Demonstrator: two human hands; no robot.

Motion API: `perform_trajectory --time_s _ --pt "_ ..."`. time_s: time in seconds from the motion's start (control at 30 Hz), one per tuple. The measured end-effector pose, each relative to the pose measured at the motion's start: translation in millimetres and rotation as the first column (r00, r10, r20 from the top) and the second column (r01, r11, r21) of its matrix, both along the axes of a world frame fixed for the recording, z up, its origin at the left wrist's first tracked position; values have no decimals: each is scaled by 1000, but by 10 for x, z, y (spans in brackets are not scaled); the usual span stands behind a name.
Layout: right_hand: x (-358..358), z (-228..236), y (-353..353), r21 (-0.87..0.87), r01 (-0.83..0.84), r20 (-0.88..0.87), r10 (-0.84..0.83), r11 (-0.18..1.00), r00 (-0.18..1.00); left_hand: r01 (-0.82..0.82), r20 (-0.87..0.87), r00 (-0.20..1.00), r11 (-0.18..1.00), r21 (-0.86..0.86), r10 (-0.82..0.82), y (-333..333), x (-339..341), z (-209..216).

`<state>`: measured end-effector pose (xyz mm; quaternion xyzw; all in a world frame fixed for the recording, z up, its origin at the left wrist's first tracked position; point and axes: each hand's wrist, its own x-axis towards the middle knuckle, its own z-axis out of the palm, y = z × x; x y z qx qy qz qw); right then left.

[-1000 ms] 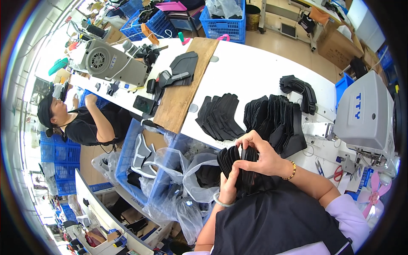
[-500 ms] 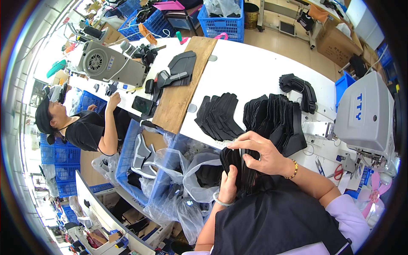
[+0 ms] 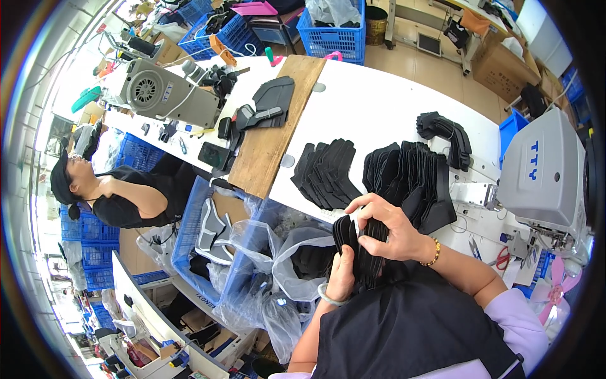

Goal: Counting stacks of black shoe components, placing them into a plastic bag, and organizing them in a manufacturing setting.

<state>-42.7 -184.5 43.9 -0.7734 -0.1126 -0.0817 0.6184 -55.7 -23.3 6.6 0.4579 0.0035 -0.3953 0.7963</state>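
In front of my apron a stack of thin black cut pieces (image 3: 345,232) stands on edge between my hands. My left hand (image 3: 341,278) is closed round its lower left side, thumb pointing up along it. From the right, my right hand (image 3: 396,231) bends over the upper edge, thumb and fingers closed on the pieces. A thin pale strip shows by its fingertips; what it is I cannot tell. Just beyond lie a fanned pile of black pieces (image 3: 328,170) and a thicker row of black pieces (image 3: 410,183). A tied black bundle (image 3: 447,136) rests farther right.
A grey sewing machine (image 3: 540,164) stands at the right, with red-handled scissors (image 3: 502,258) near it. A wooden board (image 3: 268,145) crosses the white table (image 3: 385,95). Left of me are a blue crate (image 3: 183,243) and plastic bags (image 3: 278,309). A co-worker (image 3: 136,196) sits at the far left.
The stack between my hands has risen slightly, and my right fingers have curled back a little over it. The co-worker's arm has moved from the table up toward the neck.
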Motion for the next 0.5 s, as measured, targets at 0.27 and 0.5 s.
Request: perform_trajectory --time_s 0.27,0.5 --pt "-34 -15 94 61 97 -174 -85 993 981 44 146 988 999 -9 -43 11 26 27" --pt "-90 12 88 141 150 -249 -111 979 962 79 195 978 997 10 -79 5 13 7"
